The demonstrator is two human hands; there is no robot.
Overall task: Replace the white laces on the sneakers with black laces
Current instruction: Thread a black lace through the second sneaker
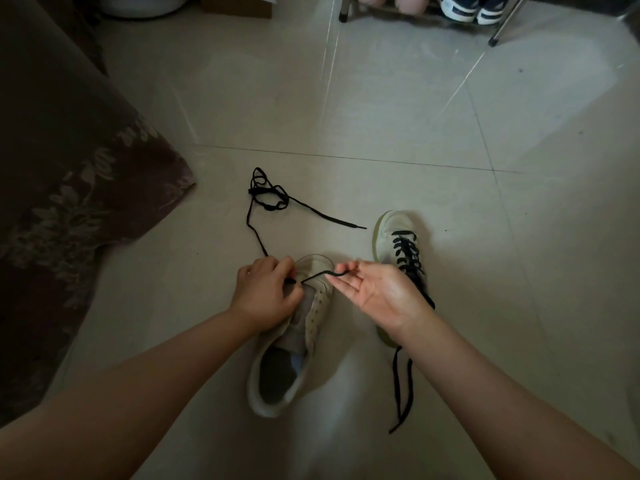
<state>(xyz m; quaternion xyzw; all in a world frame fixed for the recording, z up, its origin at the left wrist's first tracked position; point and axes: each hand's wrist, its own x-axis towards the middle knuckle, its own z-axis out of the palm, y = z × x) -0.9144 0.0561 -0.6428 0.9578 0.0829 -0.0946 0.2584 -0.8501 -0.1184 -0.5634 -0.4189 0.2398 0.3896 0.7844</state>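
A white sneaker (304, 341) lies on the floor tiles between my forearms, toe pointing away, its eyelets bare. My left hand (265, 292) rests on its toe end and pinches a black lace (258, 202). That lace runs from a loose tangle farther out on the floor, through my left fingers and across to my right hand (375, 292). My right hand is palm up and pinches the lace's end between thumb and fingertips. A second white sneaker (398, 233) lies just right, laced in black, with its lace ends trailing toward me; my right hand and wrist cover part of it.
A dark floral cloth (69, 202) drapes down at the left. A metal-legged shoe rack (495, 32) with dark and white shoes (464, 8) stands at the far top. A cardboard box (235, 6) and a white tub sit at the top left.
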